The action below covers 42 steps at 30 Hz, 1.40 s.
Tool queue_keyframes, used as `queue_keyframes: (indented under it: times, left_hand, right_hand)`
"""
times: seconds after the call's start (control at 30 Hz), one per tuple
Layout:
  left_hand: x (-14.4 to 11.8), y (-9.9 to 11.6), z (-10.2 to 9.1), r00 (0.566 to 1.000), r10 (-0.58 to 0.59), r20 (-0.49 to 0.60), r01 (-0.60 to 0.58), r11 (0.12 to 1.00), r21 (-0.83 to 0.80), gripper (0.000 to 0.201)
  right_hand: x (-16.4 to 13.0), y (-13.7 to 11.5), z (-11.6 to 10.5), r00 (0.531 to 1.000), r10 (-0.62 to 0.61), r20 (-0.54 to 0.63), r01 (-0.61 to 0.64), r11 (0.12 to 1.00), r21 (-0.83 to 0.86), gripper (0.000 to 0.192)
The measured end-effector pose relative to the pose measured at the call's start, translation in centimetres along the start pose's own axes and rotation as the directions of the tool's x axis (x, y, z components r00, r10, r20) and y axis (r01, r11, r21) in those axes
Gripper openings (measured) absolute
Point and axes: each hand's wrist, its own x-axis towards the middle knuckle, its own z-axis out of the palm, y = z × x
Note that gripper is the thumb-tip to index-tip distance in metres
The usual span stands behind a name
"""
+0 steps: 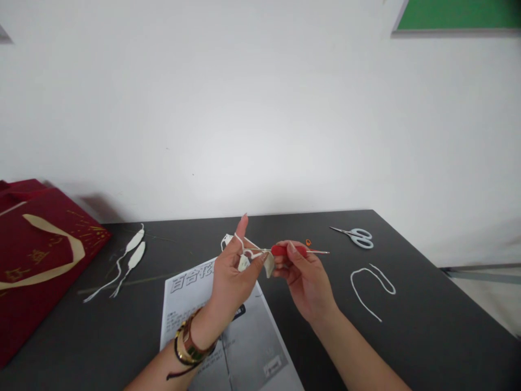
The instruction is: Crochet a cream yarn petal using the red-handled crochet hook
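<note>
Crochet hook [279,250]: red grip, thin metal shaft out both ends, near level over the dark desktop [427,320]. Right hand [309,282] has fingers closed round the grip. Left hand [234,279] pinches a small off-white crocheted piece [268,265] by the shaft, white yarn [237,239] strung over its raised finger. Stitches too small to read.

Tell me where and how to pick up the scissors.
Take the scissors by their pale handle loops, probably best from the right: they lie flat, with the loops on that side and the pointed blades aimed left.
</note>
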Motion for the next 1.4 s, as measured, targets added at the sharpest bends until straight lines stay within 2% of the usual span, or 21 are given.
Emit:
queue_keyframes:
  times: [0.1, 0.17, 0.2, 0.27, 0.33, 0.37, 0.43, 0.47, 0.5, 0.53, 0.57, 0.6, 0.67, 0.7, 0.73, 0.77, 0.87, 0.93, 1.13, 1.4]
  left_hand:
    - [0.0, 0.3, 0.2, 0.999, -0.035, -0.022, 0.034, 0.999, -0.026, 0.088]
    - [0.1, 0.5, 0.3, 0.994, -0.106, -0.007, 0.104, 0.988, -0.113, 0.091]
    - [0.1, 0.6, 0.3, 0.989, -0.148, 0.014, 0.148, 0.973, -0.177, 0.092]
    - [0.1, 0.8, 0.3, 0.973, -0.221, 0.065, 0.23, 0.923, -0.31, 0.09]
    - [0.1, 1.0, 0.2, 0.959, -0.268, 0.096, 0.283, 0.868, -0.408, 0.089]
    - [0.1, 1.2, 0.0, 0.95, -0.29, 0.112, 0.309, 0.843, -0.439, 0.089]
    - [0.3, 1.5, -0.4, 0.923, -0.343, 0.177, 0.385, 0.789, -0.478, 0.087]
    - [0.5, 1.7, -0.7, 0.901, -0.37, 0.225, 0.433, 0.76, -0.484, 0.085]
    - [0.7, 1.9, -1.0, 0.878, -0.392, 0.274, 0.479, 0.735, -0.48, 0.084]
    - [1.0, 2.0, -1.2, 0.858, -0.407, 0.312, 0.512, 0.72, -0.469, 0.082]
    - [1.2, 2.2, -1.5, 0.847, -0.416, 0.332, 0.53, 0.716, -0.455, 0.081]
    - [1.4, 2.3, -1.7, 0.843, -0.42, 0.336, 0.535, 0.719, -0.444, 0.081]
    - [1.7, 2.6, -2.0, 0.845, -0.422, 0.329, 0.531, 0.736, -0.42, 0.082]
    - [1.8, 2.7, -2.1, 0.845, -0.422, 0.329, 0.53, 0.745, -0.405, 0.084]
    - [1.8, 2.9, -2.2, 0.843, -0.422, 0.333, 0.531, 0.753, -0.388, 0.086]
    - [1.8, 3.0, -2.2, 0.84, -0.423, 0.34, 0.534, 0.76, -0.371, 0.087]
    - [1.5, 3.4, -2.2, 0.834, -0.423, 0.355, 0.535, 0.779, -0.327, 0.087]
    - [1.3, 3.5, -2.1, 0.836, -0.416, 0.359, 0.526, 0.795, -0.302, 0.086]
    - [0.8, 3.5, -2.1, 0.829, -0.41, 0.379, 0.507, 0.838, -0.203, 0.086]
    - [0.6, 3.5, -2.2, 0.834, -0.407, 0.372, 0.493, 0.852, -0.173, 0.083]
  right_hand:
    - [-0.4, 0.1, 0.2, 0.989, -0.149, 0.017, 0.15, 0.973, -0.177, 0.015]
    - [-0.8, 0.3, 0.2, 0.948, -0.311, 0.069, 0.316, 0.885, -0.341, 0.012]
    - [-1.0, 0.5, 0.1, 0.9, -0.416, 0.128, 0.428, 0.792, -0.436, 0.012]
    - [-1.4, 0.7, -0.1, 0.749, -0.578, 0.323, 0.635, 0.489, -0.598, 0.021]
    - [-1.7, 0.8, -0.5, 0.576, -0.623, 0.529, 0.755, 0.158, -0.636, 0.036]
    - [-1.7, 0.8, -0.8, 0.5, -0.613, 0.612, 0.788, 0.028, -0.615, 0.041]
    - [-1.7, 0.7, -1.1, 0.383, -0.567, 0.729, 0.83, -0.136, -0.541, 0.047]
    - [-1.7, 0.6, -1.2, 0.352, -0.55, 0.757, 0.846, -0.159, -0.509, 0.047]
    - [-1.6, 0.5, -1.3, 0.354, -0.551, 0.756, 0.858, -0.13, -0.497, 0.045]
    - [-1.5, 0.4, -1.2, 0.391, -0.568, 0.724, 0.863, -0.048, -0.503, 0.042]
    - [-1.4, 0.3, -1.1, 0.473, -0.586, 0.658, 0.847, 0.096, -0.523, 0.038]
    - [-1.3, 0.3, -1.0, 0.578, -0.588, 0.566, 0.802, 0.281, -0.527, 0.033]
    - [-0.9, 0.4, -0.6, 0.794, -0.494, 0.353, 0.607, 0.654, -0.451, 0.02]
    - [-0.7, 0.4, -0.5, 0.872, -0.41, 0.267, 0.485, 0.792, -0.37, 0.015]
    - [-0.5, 0.5, -0.4, 0.926, -0.317, 0.203, 0.365, 0.888, -0.281, 0.012]
    - [-0.3, 0.5, -0.3, 0.96, -0.229, 0.16, 0.259, 0.945, -0.198, 0.013]
    - [0.0, 0.4, -0.3, 0.992, -0.045, 0.122, 0.052, 0.997, -0.052, 0.018]
    - [0.0, 0.1, -0.2, 0.992, -0.021, 0.124, 0.025, 0.999, -0.031, 0.019]
    - [-0.4, -1.0, -0.2, 0.982, -0.128, 0.14, 0.143, 0.984, -0.104, 0.021]
    - [-0.3, -1.5, -0.3, 0.971, -0.202, 0.127, 0.22, 0.964, -0.15, 0.021]
